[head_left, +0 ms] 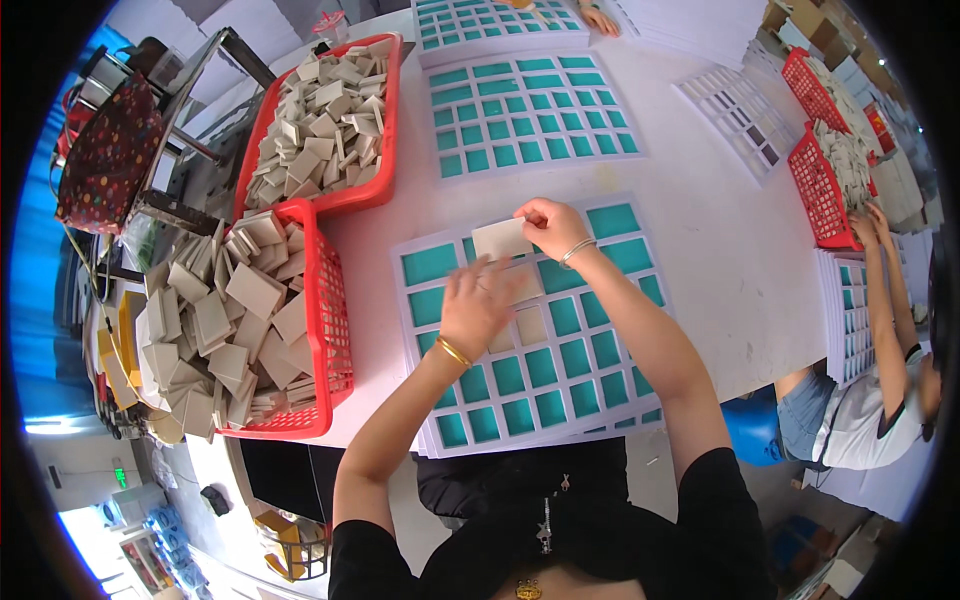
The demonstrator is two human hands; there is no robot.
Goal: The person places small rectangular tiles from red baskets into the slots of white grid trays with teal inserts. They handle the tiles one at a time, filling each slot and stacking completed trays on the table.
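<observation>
In front of me lies a white grid panel (548, 346) with teal-backed cells, on top of a stack of similar panels. My right hand (553, 228) pinches a cream rectangular cardboard piece (500, 239) by its right end, over the panel's upper rows. My left hand (477, 308) is just below and left of that piece, over the grid; its fingers are smeared by motion. Beside the left fingers, a pale piece (524, 284) sits at a cell, and another pale piece (530, 326) fills a cell below it. The left hand covers some cells.
On my left stand a near red basket (337, 330) and a far red basket (393, 120), heaped with pale cardboard pieces. Beyond my panel lies another teal grid panel (530, 115). A grey-celled panel (740, 120) lies far right. A co-worker's hands (872, 225) reach to a red basket (815, 190).
</observation>
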